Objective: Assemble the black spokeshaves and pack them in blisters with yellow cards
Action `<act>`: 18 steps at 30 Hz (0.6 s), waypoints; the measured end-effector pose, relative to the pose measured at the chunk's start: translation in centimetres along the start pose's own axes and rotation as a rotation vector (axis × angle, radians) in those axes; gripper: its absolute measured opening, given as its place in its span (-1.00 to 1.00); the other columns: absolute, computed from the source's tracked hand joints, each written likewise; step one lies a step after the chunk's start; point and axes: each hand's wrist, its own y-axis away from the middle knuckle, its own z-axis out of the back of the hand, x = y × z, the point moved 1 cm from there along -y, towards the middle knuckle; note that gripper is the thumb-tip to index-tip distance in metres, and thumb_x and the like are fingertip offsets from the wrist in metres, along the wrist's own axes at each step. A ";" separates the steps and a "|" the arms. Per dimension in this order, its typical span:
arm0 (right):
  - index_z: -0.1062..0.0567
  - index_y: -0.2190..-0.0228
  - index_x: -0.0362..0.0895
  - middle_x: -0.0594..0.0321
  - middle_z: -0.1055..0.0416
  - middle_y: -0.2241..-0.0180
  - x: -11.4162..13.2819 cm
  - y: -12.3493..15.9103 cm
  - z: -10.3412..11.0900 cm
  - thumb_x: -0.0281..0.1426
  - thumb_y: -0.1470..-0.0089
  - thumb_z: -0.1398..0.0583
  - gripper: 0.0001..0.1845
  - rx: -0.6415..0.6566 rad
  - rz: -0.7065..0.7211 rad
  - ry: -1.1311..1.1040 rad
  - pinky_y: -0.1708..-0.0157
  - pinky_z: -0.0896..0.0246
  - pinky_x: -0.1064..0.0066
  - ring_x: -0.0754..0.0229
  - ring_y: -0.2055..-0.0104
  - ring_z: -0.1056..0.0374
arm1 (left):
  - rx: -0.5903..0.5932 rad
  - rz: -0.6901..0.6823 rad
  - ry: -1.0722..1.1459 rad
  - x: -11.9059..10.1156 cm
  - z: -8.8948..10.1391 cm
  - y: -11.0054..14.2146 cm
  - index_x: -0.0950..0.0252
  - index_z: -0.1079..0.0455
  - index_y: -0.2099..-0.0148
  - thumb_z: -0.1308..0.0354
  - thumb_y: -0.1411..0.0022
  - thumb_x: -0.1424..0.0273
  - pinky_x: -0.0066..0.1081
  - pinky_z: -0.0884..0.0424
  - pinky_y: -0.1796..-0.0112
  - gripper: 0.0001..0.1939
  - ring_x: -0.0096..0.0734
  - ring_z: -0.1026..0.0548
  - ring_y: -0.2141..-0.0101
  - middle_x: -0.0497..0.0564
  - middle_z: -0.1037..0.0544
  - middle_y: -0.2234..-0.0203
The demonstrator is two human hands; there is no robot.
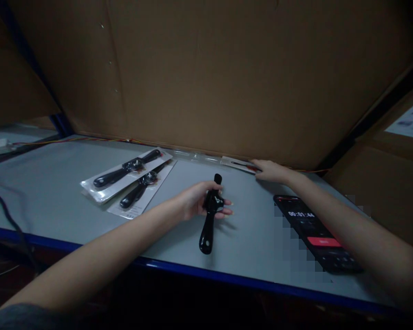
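My left hand (198, 200) is closed around the middle of a glossy black-handled hand tool (205, 233), out of any packaging, which stands out past my fingers at both ends. My right hand (270, 171) lies palm down at the back of the table, its fingertips against a white card pack (239, 164) holding a dark tool. Further left, two blister packs with similar black-handled tools (125, 174) (141, 192) lie side by side, one partly over the other.
A phone (313, 231) showing a timer lies face up on the grey table (65, 211), under my right forearm. A blue edge strip (192, 272) runs along the front. A cardboard wall (192, 68) rises behind, with thin wires (72, 140) along its foot. A black cable (10, 215) lies at left.
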 end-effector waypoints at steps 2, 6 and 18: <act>-0.37 -0.01 -0.23 -0.06 -0.43 0.09 -0.1 -0.4 -0.8 -0.50 0.11 -0.09 -0.44 0.039 0.012 0.007 0.18 -0.21 0.32 0.02 0.14 -0.39 | 0.007 -0.005 -0.026 0.0 0.0 0.0 0.36 -0.25 0.28 -0.06 -0.11 0.35 -0.40 -0.42 0.43 -0.82 -0.30 -0.55 0.42 0.14 -0.54 0.33; -0.35 -0.03 -0.23 -0.09 -0.42 0.08 -0.4 -0.5 -1.7 -0.56 0.11 -0.06 -0.41 0.038 -0.010 0.015 0.15 -0.19 0.25 -0.04 0.08 -0.37 | 0.022 -0.005 -0.045 0.2 0.1 -0.1 0.41 -0.30 0.25 -0.06 -0.10 0.36 -0.38 -0.43 0.41 -0.80 -0.29 -0.55 0.41 0.13 -0.54 0.36; -0.35 0.04 -0.16 0.12 -0.32 0.04 5.7 -3.9 0.5 -0.29 -0.15 -0.11 -0.65 -0.152 0.042 -0.281 0.15 -0.29 0.18 0.15 0.10 -0.32 | -0.032 -0.016 0.075 0.1 0.5 -0.6 0.47 -0.23 0.15 -0.01 -0.16 0.37 -0.34 -0.47 0.35 -0.73 -0.22 -0.56 0.37 0.24 -0.49 0.34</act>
